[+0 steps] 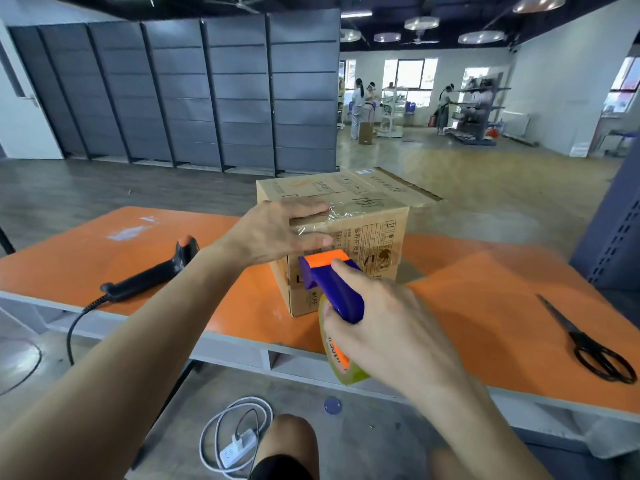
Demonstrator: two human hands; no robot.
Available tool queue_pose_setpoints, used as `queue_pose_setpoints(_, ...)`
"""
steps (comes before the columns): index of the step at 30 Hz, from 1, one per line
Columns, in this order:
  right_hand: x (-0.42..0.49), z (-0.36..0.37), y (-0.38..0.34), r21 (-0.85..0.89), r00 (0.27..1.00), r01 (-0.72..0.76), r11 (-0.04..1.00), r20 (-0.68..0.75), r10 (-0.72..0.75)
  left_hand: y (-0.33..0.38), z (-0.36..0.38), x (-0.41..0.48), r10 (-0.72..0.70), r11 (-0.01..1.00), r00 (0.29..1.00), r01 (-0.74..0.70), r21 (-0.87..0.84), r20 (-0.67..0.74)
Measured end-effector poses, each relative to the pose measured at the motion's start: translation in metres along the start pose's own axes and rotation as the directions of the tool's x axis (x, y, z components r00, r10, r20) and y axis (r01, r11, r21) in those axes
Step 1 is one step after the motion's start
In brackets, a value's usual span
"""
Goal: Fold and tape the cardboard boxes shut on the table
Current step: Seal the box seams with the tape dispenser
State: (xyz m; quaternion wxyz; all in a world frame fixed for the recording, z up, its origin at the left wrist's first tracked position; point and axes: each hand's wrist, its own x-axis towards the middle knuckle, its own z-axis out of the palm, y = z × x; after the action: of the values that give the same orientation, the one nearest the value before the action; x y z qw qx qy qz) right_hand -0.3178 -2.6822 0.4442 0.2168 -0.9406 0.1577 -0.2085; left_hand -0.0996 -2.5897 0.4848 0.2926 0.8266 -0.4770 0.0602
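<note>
On the orange-topped table (485,306), seen from the head camera, a brown cardboard box (367,233) printed with black characters and handling symbols stands near the far edge, roughly mid-table, with one flap sticking out flat at its far right side. The left hand (277,230) lies on the box's near top edge, fingers straight and laid across the lid, thumb stretched along the front face just below; it presses down without curling round anything. Crinkled clear tape (341,207) runs over that same edge, right beside the fingertips. The right hand (391,330) grips a purple plastic tape dispenser (334,289) with an orange head, fingers wrapped round its body and the index finger laid along the top. The orange head sits against the box's front face, just under the left thumb (whether it actually touches the card cannot be told). A yellowish roll of tape (341,363) hangs in the dispenser beneath the right palm. A black handheld barcode scanner (156,271) with a coiled cable lies left of the box, and black-handled scissors (588,344) lie well apart at the right. A white power strip (233,448) with looped cord rests on the floor below.
</note>
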Motion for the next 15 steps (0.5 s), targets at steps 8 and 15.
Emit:
queue_pose_setpoints(8, 0.015, -0.012, -0.002, 0.044, 0.999, 0.009, 0.999, 0.049, -0.011, 0.001, 0.002, -0.001, 0.034, 0.999, 0.999, -0.034, -0.01, -0.017)
queue_pose_setpoints(15, 0.014, -0.013, -0.003, 0.054, 0.998, 0.017, 0.998, 0.057, -0.02, 0.001, 0.003, -0.002, 0.063, 0.998, 0.998, -0.063, 0.016, -0.007)
